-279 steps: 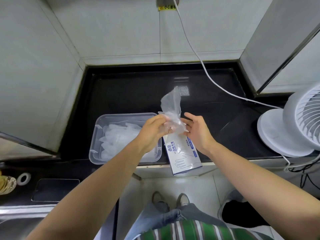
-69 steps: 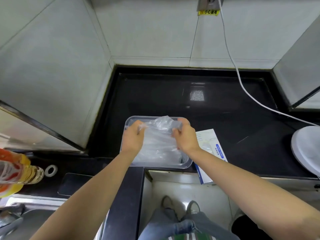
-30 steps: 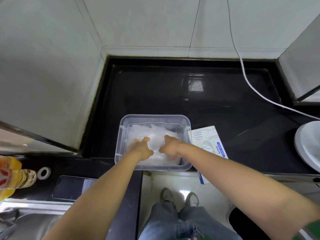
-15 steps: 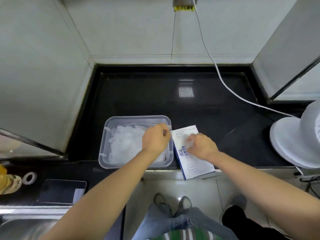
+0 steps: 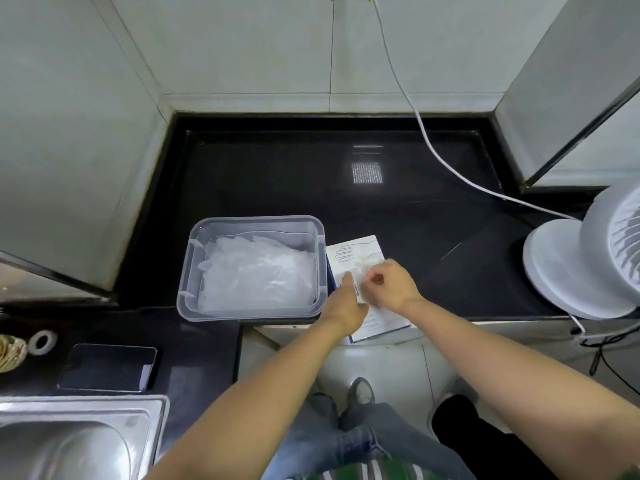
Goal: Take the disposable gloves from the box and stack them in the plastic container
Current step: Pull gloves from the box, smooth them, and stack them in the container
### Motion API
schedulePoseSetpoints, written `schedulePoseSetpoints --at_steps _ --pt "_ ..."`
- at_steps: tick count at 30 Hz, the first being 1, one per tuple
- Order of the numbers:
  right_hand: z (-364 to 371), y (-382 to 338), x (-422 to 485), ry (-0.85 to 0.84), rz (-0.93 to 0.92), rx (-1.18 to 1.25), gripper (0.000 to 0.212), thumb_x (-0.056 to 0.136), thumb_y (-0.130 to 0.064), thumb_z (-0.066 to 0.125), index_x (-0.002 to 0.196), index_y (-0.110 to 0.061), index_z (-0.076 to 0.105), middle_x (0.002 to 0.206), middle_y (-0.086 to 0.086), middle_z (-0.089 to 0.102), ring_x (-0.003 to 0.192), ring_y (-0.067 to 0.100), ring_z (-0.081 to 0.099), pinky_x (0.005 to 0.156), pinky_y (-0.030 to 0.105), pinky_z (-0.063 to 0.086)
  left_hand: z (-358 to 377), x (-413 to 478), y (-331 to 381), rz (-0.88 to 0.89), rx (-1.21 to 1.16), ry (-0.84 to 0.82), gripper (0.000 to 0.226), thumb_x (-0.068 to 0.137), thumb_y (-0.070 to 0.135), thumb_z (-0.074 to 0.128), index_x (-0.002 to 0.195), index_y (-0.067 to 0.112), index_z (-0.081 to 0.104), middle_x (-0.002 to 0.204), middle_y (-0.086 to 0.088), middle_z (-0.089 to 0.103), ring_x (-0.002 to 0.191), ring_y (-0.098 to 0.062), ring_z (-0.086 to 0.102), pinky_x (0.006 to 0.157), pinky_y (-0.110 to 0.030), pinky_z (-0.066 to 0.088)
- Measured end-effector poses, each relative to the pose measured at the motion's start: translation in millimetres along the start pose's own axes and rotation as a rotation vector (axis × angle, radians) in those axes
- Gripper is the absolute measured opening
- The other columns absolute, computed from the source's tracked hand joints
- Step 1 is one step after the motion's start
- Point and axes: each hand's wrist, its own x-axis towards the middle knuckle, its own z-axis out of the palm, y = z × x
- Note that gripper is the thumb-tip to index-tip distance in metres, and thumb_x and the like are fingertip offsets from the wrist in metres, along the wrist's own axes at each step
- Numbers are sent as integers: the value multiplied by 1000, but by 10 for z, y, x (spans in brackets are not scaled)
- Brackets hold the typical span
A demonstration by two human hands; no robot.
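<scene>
Nearest, jeans (image 5: 349, 441) and one shoe (image 5: 360, 391) over a pale floor.
Steel sink (image 5: 69, 441), near left corner.
Dark phone (image 5: 107, 367), flat on the table (image 5: 277, 174) just beyond the sink; tape roll (image 5: 42, 342) to its left.
Left hand (image 5: 341, 306): lay on the near left part of the box (image 5: 356, 249), thumb pointing away; whether its fingers gripped the box could not be told.
Right hand (image 5: 391, 284): fingers curled, pinching a translucent glove (image 5: 358, 268) at the top of the box.
Box: white with blue print, flat at the table's front edge, its near end overhanging, just right of the plastic container (image 5: 256, 220).
Plastic container: clear, rectangular, holding the stacked gloves (image 5: 256, 271) lying flat inside.
White fan (image 5: 571, 268), far right, on the table.
White cable (image 5: 433, 150), running across the table and up the tiled wall (image 5: 242, 46).
</scene>
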Motion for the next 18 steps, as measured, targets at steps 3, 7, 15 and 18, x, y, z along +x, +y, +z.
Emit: schedulePoseSetpoints --at_steps 3,7,15,18 --pt "-99 8 -47 -86 -12 326 14 89 -6 59 81 -4 70 89 -7 52 89 13 53 74 15 43 4 45 -12 -4 19 16 66 94 20 55 149 10 20 120 -15 63 110 -33 59 88 -37 45" --pt "-122 67 -102 -100 5 544 19 94 -12 59 76 -17 62 89 -4 55 84 13 51 68 18 40 18 49 1 3 20 32 67 95 19 54 151 11 18 121 -13 63 111 -32 59 90 -37 45" --pt "-156 -1 78 -152 -60 131 27 86 -19 72 69 -7 55 68 5 43 64 18 40 58 27 37 51 31 1 12 15 128 57 93 15 56 143 13 27 115 -13 63 105 -32 60 80 -33 46" --pt "-234 -31 -1 -258 -124 520 25 90 -18 69 72 -6 56 70 6 42 63 11 41 59 18 37 46 41 -2 0 -6 194 68 92 22 65 145 16 23 126 -9 57 113 -29 58 86 -33 46"
